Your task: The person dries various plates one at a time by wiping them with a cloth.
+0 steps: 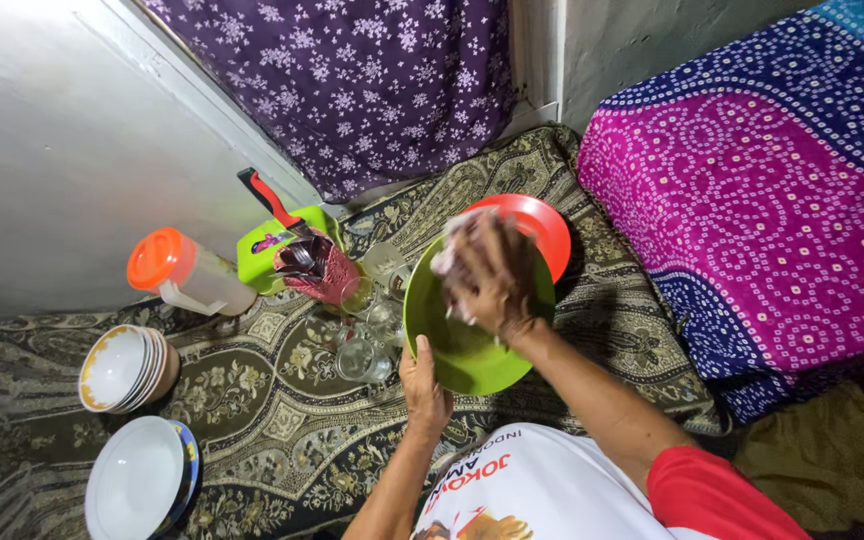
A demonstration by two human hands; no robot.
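Two plates, one jug, two bowl stacks.

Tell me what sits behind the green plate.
Behind the green plate an orange-red plate shows its upper rim; the rest is covered by the green plate and the right hand.

The right hand is blurry, and so is the pale cloth in it. It hides part of the green plate. That plate hides much of the red plate. The spoons in the pink holder are too small to count.
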